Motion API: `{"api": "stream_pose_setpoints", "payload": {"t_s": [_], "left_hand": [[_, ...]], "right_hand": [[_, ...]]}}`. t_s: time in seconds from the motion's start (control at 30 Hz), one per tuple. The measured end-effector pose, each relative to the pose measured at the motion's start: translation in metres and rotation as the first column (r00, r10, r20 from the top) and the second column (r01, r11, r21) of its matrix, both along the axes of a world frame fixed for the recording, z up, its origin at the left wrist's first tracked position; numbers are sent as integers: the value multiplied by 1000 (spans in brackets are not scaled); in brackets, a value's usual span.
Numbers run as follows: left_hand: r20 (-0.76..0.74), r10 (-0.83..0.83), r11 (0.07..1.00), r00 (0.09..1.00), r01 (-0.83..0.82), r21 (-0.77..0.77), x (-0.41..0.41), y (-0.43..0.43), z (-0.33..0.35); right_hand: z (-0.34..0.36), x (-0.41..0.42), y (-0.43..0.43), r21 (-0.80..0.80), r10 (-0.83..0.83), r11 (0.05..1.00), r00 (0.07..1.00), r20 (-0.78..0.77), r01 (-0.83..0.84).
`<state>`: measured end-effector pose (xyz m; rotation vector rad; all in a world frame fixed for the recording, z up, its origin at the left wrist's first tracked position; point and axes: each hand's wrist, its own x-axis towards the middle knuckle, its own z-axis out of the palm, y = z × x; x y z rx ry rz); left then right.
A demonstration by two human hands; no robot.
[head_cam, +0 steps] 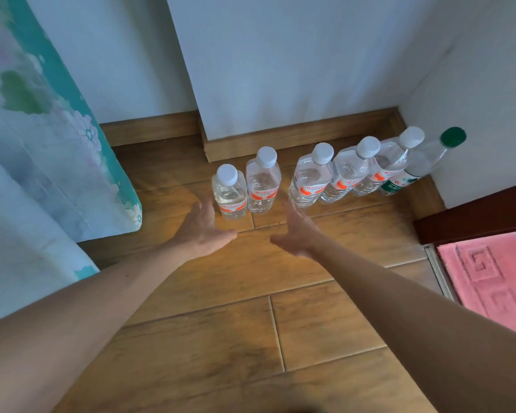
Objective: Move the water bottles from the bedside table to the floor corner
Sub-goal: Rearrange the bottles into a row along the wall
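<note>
Bottles: six clear plastic water bottles (pixel 310 177) stand upright in a row on the floor, running from the middle toward the far right corner where two walls meet.
White caps: five bottles have round white screw caps and ribbed, squarish shoulders; each carries a red-orange band label.
Green cap: the far-right bottle (pixel 411 171) is taller, with a green cap and a green-and-white label, standing just beside the right wall.
Writing: the labels show white lettering, too small and blurred to read.
Spacing: the two left bottles sit side by side, a gap follows, then the other four crowd together and partly hide one another.
Left hand (pixel 201 231): open, fingers spread, palm facing right, just beside the leftmost bottle (pixel 229 193); whether it touches is unclear.
Right hand (pixel 298 234): open, palm facing left, fingertips near the base of the third bottle (pixel 309 181), holding nothing.
Floor (pixel 227 338): glossy wood-grain planks with thin seams and a wooden skirting board (pixel 295 138) along pale walls.
Cloth (pixel 39 150): soft floral fabric in teal, white and pink hangs at the left, cut off by the edge.
Mat (pixel 495 272): pink, plush, with a raised angular pattern, cut off at the right, behind a dark red-brown wooden edge.
</note>
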<state>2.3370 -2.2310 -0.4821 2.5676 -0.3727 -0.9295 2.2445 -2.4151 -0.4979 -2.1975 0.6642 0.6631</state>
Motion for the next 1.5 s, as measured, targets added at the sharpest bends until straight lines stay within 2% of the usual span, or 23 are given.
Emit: {"api": "stream_pose_setpoints", "payload": {"t_s": [0.07,0.17,0.37,0.57,0.73,0.9,1.13,1.3,1.5], "left_hand": [[-20,-59,987,998,61,148,-14,2,27],[17,-158,957,987,149,249,-38,6,77],[-23,-269,925,963,265,273,-71,20,198],[-1,-359,898,933,345,273,-90,38,322],[20,-409,879,912,388,279,-111,57,383],[10,-371,898,929,356,259,-132,75,410],[21,-404,882,915,383,276,-162,97,415],[7,-374,902,927,362,236,-184,87,418],[1,-349,912,937,340,231,-206,53,418]], "right_hand": [[26,-15,7,-122,113,985,992,-49,-118],[78,-32,19,-234,227,939,966,-128,-252],[206,-64,43,-278,312,894,933,-178,-352],[324,-92,59,-320,344,867,923,-172,-383],[388,-112,71,-344,345,860,926,-151,-377],[419,-133,82,-340,311,878,942,-130,-337],[422,-170,89,-332,242,904,963,-121,-269],[419,-193,81,-318,191,923,975,-114,-218],[410,-213,57,-284,216,928,968,-124,-243]]}}
